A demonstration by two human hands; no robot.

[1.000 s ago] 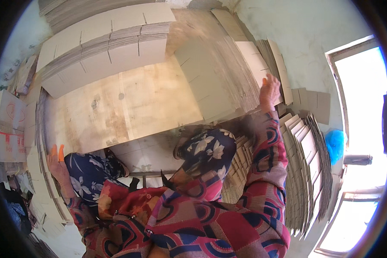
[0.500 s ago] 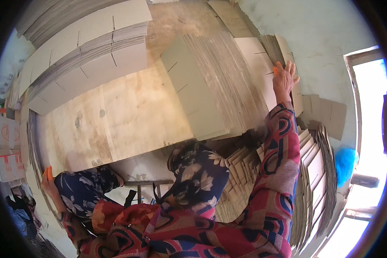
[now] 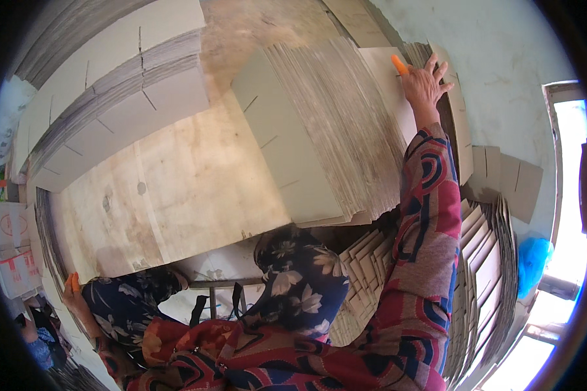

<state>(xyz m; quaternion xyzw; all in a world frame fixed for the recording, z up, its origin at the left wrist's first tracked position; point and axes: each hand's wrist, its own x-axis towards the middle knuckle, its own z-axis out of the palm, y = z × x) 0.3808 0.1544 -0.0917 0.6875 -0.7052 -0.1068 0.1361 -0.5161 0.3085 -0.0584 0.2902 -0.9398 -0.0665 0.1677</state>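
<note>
Right hand (image 3: 425, 90) is up at the right, arm stretched out, back of hand facing the camera. Fingers spread, orange finger cover (image 3: 400, 64) on the thumb. It seems to rest on the wall-side cardboard stack (image 3: 462, 124), which stands on edge at the right, next to the wall (image 3: 502, 98). Underside of the palm is hidden; cannot tell whether any sheet is pinched. Pale slotted sheet (image 3: 381, 75) is just beside the thumb, to its left.

Left hand (image 3: 78, 303) is low at the left, beside the floral trousers (image 3: 300, 287), near the corner of the wooden board (image 3: 169, 202). Orange tip shows on one digit; rest is small and dim, cannot tell the grip.

Tilted cardboard row (image 3: 267, 140) leans across the right part of the board, slits on its face. Long cardboard pile (image 3: 137, 107) lies along the far left side. More cardboard sheets (image 3: 479, 274) stand below at right, near the blue bag (image 3: 533, 260). Red-printed box (image 3: 10, 238) at far left.
</note>
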